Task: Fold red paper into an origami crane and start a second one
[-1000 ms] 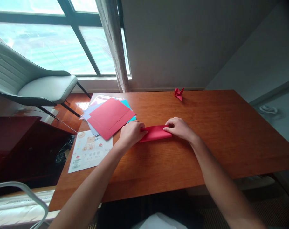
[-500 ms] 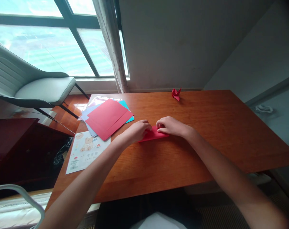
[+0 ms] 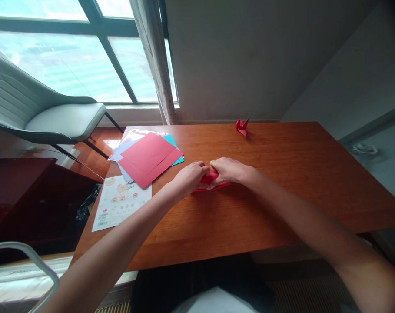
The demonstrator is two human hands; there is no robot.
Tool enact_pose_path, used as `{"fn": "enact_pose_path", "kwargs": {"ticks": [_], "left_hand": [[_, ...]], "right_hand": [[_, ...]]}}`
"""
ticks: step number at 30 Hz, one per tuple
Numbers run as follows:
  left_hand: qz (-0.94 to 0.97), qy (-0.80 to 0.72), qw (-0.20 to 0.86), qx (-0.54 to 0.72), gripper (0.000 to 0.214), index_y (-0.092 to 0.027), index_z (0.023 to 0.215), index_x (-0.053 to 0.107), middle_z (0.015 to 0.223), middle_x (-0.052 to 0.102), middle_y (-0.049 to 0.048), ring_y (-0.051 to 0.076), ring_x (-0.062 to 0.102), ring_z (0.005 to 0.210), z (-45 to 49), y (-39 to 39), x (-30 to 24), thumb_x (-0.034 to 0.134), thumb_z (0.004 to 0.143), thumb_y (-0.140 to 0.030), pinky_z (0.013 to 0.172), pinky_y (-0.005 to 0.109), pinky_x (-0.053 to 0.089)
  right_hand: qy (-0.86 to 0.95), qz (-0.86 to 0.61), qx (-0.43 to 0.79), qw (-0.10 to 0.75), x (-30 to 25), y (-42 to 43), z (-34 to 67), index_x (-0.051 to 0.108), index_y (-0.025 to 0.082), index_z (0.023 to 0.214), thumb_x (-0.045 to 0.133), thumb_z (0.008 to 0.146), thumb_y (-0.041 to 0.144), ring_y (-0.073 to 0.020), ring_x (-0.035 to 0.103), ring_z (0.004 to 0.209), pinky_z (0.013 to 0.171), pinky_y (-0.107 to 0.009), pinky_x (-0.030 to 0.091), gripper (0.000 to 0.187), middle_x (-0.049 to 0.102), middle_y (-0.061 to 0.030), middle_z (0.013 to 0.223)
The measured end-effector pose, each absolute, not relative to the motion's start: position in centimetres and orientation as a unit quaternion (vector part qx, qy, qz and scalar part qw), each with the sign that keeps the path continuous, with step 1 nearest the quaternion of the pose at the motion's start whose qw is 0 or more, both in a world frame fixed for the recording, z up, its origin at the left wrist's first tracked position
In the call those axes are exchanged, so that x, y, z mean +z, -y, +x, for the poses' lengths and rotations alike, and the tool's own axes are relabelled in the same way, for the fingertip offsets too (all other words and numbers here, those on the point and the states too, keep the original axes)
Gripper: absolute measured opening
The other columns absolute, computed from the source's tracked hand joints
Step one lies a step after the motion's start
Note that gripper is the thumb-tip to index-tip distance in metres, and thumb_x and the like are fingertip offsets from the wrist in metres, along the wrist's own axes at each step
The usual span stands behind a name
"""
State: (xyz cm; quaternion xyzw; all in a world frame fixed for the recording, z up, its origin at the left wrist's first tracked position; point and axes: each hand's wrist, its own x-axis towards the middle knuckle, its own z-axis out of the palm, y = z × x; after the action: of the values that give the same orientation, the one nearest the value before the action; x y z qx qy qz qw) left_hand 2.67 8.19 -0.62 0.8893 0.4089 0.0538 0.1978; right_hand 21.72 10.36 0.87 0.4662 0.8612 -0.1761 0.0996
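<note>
A folded piece of red paper (image 3: 211,177) lies on the wooden table (image 3: 197,230) between my hands. My left hand (image 3: 191,174) grips its left part, with the fingers bent and the thumb low against the paper. From the other side my right hand (image 3: 226,170) pinches it, thumb pointing inward. Both thumbs nearly meet at the middle, and the fingers hide much of the folds. Beyond my hands, near the table's back edge, stands a small red origami crane (image 3: 242,126).
Red paper sheets (image 3: 148,158) lie over blue and lilac ones at the table's left. A printed bear sheet (image 3: 122,202) is in front of them. A grey chair (image 3: 67,119) stands by the window (image 3: 54,65). A white curved tube (image 3: 31,258) is at lower left.
Both hands have closed in towards each other, and my right thumb has come down onto the front of the paper. The paper's middle now bulges up between the hands. The view has shifted slightly.
</note>
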Motion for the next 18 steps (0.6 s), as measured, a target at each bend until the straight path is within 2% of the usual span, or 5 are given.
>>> {"fn": "enact_pose_path", "kwargs": {"ticks": [3,10,14,18], "left_hand": [[0.895,-0.408,0.178,0.034,0.037,-0.018,0.094,0.072,0.089,0.063,0.0069,0.021,0.062,0.075,3.0,-8.3,-0.5,0.08,0.075,-0.049,0.059,0.028,0.037],[0.9,-0.4,0.171,-0.003,0.041,-0.02,0.103,0.07,0.093,0.064,0.0067,0.024,0.065,0.08,3.4,-8.5,0.3,0.081,0.074,-0.047,0.06,0.028,0.038],[0.905,-0.391,0.166,-0.027,0.045,-0.02,0.104,0.067,0.097,0.064,0.0068,0.025,0.066,0.086,3.3,-8.9,0.3,0.082,0.073,-0.049,0.061,0.028,0.039],[0.907,-0.384,0.159,-0.067,0.047,-0.021,0.103,0.064,0.101,0.064,0.0064,0.024,0.066,0.088,3.6,-9.5,0.5,0.081,0.073,-0.052,0.059,0.028,0.038]], "right_hand": [[-0.864,0.46,-0.174,0.11,1.2,-10.4,21.3,0.065,0.024,0.094,0.081,0.06,0.07,-0.0267,0.068,0.079,0.055,-0.03,0.035,0.06,0.072,-0.0092,0.091],[-0.861,0.454,-0.164,0.161,2.1,-10.7,20.9,0.068,0.025,0.1,0.088,0.058,0.058,-0.0285,0.068,0.081,0.06,-0.031,0.039,0.057,0.071,-0.0078,0.091],[-0.878,0.412,-0.133,0.206,2.7,-11.1,22.1,0.068,0.024,0.092,0.088,0.062,0.053,-0.0277,0.068,0.085,0.059,-0.03,0.037,0.046,0.071,-0.0061,0.09],[-0.881,0.383,-0.121,0.248,3.2,-11.5,22.9,0.068,0.023,0.097,0.085,0.064,0.055,-0.0278,0.068,0.09,0.06,-0.029,0.036,0.049,0.071,-0.0067,0.098]]}}
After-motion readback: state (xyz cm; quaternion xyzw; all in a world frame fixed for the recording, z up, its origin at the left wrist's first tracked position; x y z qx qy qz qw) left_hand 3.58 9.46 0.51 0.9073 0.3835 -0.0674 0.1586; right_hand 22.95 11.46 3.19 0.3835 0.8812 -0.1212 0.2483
